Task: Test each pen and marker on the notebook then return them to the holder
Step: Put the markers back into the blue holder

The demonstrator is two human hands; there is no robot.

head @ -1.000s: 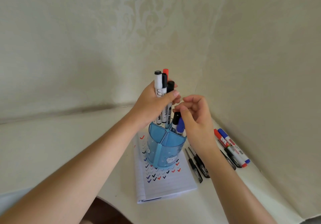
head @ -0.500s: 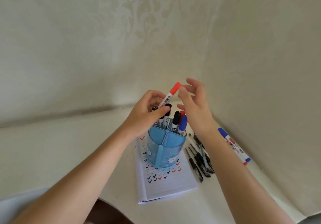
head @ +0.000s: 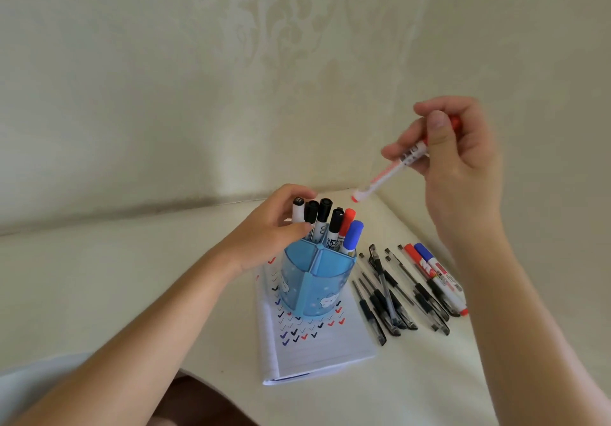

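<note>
Atop notebook (head: 317, 349), holder (head: 317, 282) of six markers (head: 334, 227), left fingers (head: 299, 227) gripping some, right fingers (head: 438, 128) pinching red marker (head: 386, 174)

Cream table (head: 132, 277) with notebook (head: 330, 346), black pens (head: 380, 306), markers (head: 433, 270) alongside.

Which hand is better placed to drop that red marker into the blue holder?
Right. The right hand grips the red marker, raised near the holder; the left hand is occupied gripping markers standing in it.
</note>
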